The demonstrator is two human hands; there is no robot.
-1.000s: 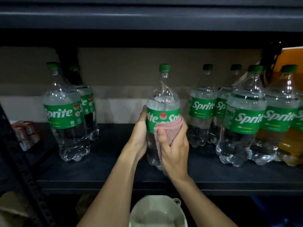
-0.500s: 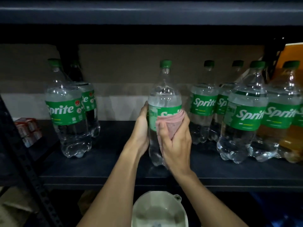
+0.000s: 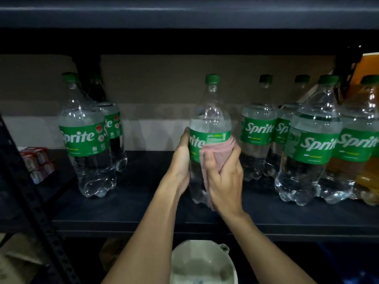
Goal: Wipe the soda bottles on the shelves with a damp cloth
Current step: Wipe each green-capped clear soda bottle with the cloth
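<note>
A shop stockroom: dark metal shelf (image 3: 143, 214) lined with rows of Sprite bottles (image 3: 311, 144)

**Boxes, Basin and Post at the Edges**

A stack of small red-and-white boxes (image 3: 38, 165) sits at the far left, behind a dark perforated upright post (image 3: 41, 218) that slants down across the frame. A pale basin (image 3: 194, 257) with a small lip on its rim lies low in the centre. Brown cardboard (image 3: 14, 261) shows at lower left. An orange panel (image 3: 367, 68) stands at upper right.
</note>
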